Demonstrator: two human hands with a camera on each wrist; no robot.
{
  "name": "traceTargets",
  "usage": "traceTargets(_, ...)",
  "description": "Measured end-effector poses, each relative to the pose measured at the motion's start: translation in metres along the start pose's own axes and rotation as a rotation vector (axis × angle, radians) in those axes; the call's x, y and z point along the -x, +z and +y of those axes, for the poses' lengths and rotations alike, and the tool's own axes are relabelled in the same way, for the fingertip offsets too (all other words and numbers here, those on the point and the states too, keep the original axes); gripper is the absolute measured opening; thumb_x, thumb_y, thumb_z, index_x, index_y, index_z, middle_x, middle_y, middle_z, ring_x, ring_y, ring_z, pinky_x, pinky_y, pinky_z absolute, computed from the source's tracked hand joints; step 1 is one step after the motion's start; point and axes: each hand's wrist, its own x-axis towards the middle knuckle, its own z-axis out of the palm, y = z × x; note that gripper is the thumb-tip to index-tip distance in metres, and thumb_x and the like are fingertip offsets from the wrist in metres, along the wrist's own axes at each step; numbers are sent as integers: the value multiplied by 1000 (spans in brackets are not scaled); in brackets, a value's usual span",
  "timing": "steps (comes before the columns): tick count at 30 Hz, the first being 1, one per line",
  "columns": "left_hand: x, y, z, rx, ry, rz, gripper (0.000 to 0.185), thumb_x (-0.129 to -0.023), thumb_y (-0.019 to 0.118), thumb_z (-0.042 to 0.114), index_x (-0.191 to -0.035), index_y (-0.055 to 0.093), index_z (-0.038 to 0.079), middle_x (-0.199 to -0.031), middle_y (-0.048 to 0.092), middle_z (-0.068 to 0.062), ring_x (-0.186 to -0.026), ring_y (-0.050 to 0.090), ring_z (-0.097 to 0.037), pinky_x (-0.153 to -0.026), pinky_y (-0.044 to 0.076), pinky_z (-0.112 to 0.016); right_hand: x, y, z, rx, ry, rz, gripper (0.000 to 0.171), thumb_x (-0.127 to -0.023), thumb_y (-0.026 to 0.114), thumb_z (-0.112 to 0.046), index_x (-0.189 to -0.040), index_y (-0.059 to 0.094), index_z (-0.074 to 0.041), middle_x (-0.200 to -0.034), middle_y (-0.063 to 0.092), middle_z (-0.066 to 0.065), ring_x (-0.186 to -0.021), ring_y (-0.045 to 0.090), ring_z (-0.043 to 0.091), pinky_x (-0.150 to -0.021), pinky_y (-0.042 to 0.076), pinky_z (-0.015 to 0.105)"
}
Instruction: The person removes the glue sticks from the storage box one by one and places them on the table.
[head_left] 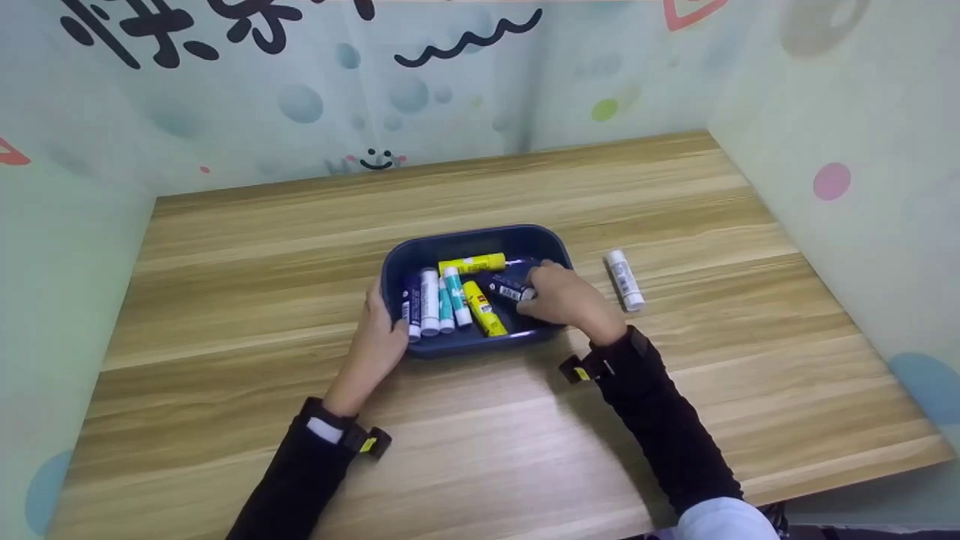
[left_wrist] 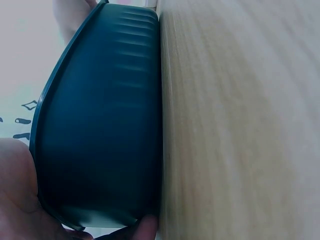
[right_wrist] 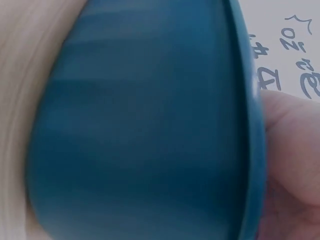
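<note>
A dark blue plastic bin (head_left: 480, 346) sits on the wooden table with several glue sticks inside. My left hand (head_left: 375, 337) grips its left end, thumb at the rim and fingers along the outer wall. Over the right end of the bin, my right hand (head_left: 566, 296) reaches in and pinches the end of a dark blue glue stick (head_left: 508, 288). Left of it lie a yellow glue stick (head_left: 484, 309), a teal and white one (head_left: 456, 296) and a white one (head_left: 429, 301). Another yellow glue stick (head_left: 472, 264) lies along the back. The right fingertips are partly hidden.
A white glue stick (head_left: 625, 280) lies on the table (head_left: 247, 300) to the right of the bin. Printed wall panels (head_left: 465, 97) border the table at the back and both sides.
</note>
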Motion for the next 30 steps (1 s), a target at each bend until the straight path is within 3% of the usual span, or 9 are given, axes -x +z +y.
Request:
traceTargets(7, 0, 0, 1, 3, -11, -14, 73, -84, 42, -1, -146, 3, -4, -153, 7, -25, -142, 11, -36, -117, 10, -44, -2, 0, 2, -67, -12, 82, 36, -85, 60, -25, -101, 57, 6, -96, 57, 15, -85, 52, 24, -80, 48, 40)
traceTargets(12, 0, -1, 1, 2, -16, -17, 73, -85, 42, 0, -147, 3, -4, -153, 7, -24, -142, 12, -35, -117, 11, -44, -3, 1, 2, -127, -43, 171, 35, -85, 59, -22, -107, 52, 5, -84, 59, 11, -73, 53, 20, -69, 50, 36)
traceTargets(18, 0, 0, -1, -1, 2, -7, 73, -84, 42, 0, -147, 3, -3, -154, 8, -24, -142, 12, -34, -118, 11, -44, -2, 0, 2, -179, -94, 279, 31, -83, 61, -19, -104, 51, 3, -74, 53, 6, -66, 49, 20, -63, 44, 33)
traceTargets(30, 1, 0, 0, 18, 26, 5, 74, -83, 43, -2, -147, 5, -2, -153, 9, -24, -142, 12, -34, -118, 11, -44, 6, -14, 7, -214, -19, 321, 33, -83, 59, -23, -107, 52, -2, -94, 64, 17, -80, 58, 28, -69, 50, 40)
